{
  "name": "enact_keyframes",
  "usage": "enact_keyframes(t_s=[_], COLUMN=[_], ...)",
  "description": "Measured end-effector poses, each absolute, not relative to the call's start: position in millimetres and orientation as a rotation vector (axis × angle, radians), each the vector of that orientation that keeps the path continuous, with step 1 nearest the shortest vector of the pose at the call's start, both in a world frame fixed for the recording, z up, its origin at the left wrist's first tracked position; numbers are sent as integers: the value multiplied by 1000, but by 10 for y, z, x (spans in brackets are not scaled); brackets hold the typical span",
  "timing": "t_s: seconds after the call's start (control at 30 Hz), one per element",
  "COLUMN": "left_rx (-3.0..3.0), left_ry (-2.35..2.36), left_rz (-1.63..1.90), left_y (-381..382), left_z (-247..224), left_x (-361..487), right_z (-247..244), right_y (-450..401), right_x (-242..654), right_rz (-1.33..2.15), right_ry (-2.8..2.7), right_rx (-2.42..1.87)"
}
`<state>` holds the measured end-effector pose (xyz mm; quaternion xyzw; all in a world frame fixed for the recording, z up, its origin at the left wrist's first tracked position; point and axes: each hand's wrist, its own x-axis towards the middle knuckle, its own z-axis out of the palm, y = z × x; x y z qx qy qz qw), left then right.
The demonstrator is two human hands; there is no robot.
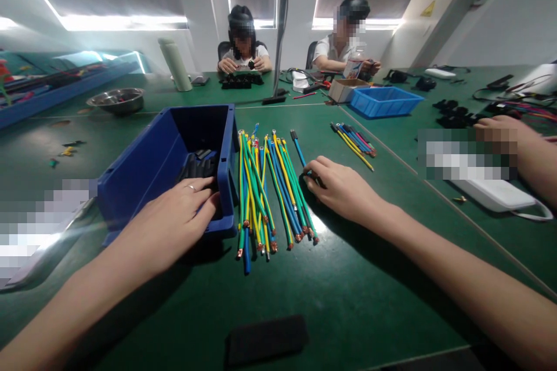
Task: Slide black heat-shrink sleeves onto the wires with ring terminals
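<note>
My left hand (180, 217) reaches over the near rim of a dark blue bin (134, 174), its thumb and forefinger apart. Short black tube pieces (195, 167) lie inside beside the fingers; the bin wall partly hides the fingertips. Between the thumb and fingers of my right hand (337, 185) is a blue cable (299, 149) with a black sleeve at its far end. To the left of that hand, cut cables (263, 191) in green, yellow and blue lie in a loose row. Bare copper shows at their near ends, and several have metal lugs at the far ends.
A smaller cable bundle (354, 142) lies right of centre. Behind it are a light blue tray (385, 101) and a cardboard box (343, 91). A metal bowl (116, 101) and a bottle (175, 66) stand left. Another person's hand (500, 136) rests near a white device (491, 188) at right.
</note>
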<state>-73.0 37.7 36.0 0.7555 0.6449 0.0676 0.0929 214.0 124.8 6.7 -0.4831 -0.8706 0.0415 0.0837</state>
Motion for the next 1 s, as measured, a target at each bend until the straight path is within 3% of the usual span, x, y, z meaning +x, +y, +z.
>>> enact_keyframes(t_s=[1.0], left_rx=[2316], left_ry=[1872], left_rz=[232], left_y=[366], left_z=[354], left_x=[-731], right_z=[91], right_y=[1396], right_x=[2251], right_rz=[-124], right_ry=[-2424], right_rx=[-1753])
